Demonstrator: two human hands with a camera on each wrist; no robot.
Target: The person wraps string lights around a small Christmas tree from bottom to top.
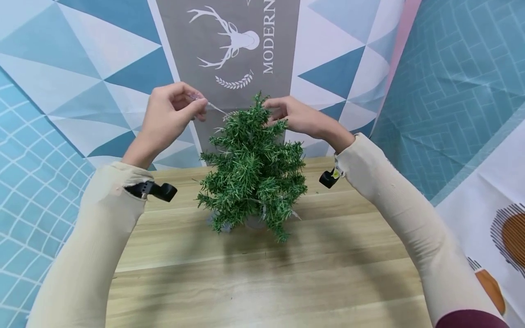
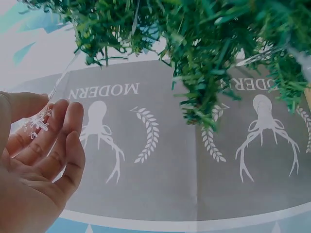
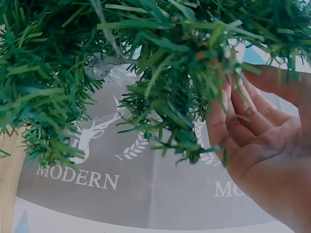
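A small green artificial Christmas tree (image 1: 250,168) stands on the wooden table. Left of its top, my left hand (image 1: 170,109) pinches a clear string light wire (image 1: 216,108) between thumb and index finger. The wire runs taut to the tree. A clear snowflake (image 2: 39,124) shows by the curled fingers in the left wrist view. On the tree's other side, my right hand (image 1: 297,116) has thumb and fingers around a branch (image 3: 214,63) near the top; needles cover those fingertips. More clear wire (image 3: 109,34) and a transparent ornament (image 3: 104,68) show among the branches.
Pale wood-grain table (image 1: 262,282) spreads in front of the tree. Behind it hangs a patterned cloth (image 1: 270,86) with a deer head and lettering. Blue patterned sheets (image 1: 33,205) close in the sides. Black camera straps (image 1: 153,190) sit at the sleeve cuffs.
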